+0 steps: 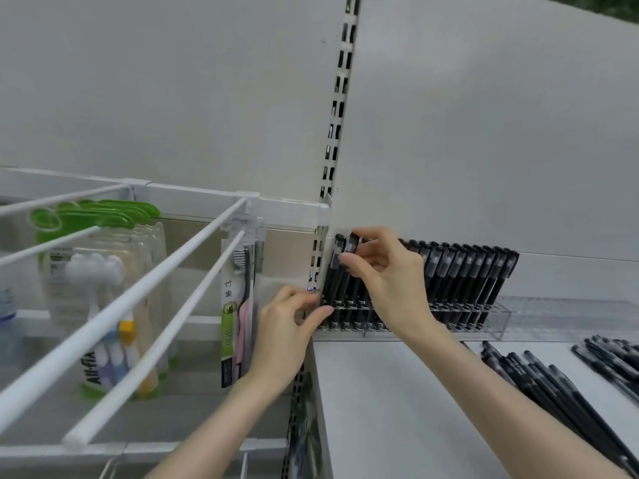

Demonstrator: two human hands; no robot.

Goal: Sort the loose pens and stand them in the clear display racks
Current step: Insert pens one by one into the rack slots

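A black pen (352, 244) is pinched at its capped top between the thumb and forefinger of the right hand (387, 271), the other fingers being curled loosely behind. The pen is held almost upright near the left end of the clear display rack (499, 318), with its lower end down among the rack's holes; how far it is seated is hidden by the hand. One more black pen is stood just to its left, and a close row of standing pens (466, 271), all leaning the same way, is seen to its right, filling the rack to roughly its middle. The rack is set along the back edge of a white shelf (390, 409), against the pale back panel (484, 133).

The left hand (287, 326) is placed at the rack's left end, its fingers bent and its thumb stretched toward the rack's corner; whether anything is gripped there cannot be told.

On the shelf to the right, loose pens (539, 385) are laid in a slanting heap, and a second bunch (612, 357) is seen near the frame's edge. A slotted upright (340, 84) is fixed beside the rack. Further left, white hanging rods (155, 295) are seen, from which a toothbrush pack (238, 305) and green-topped packs (93, 219) are hung
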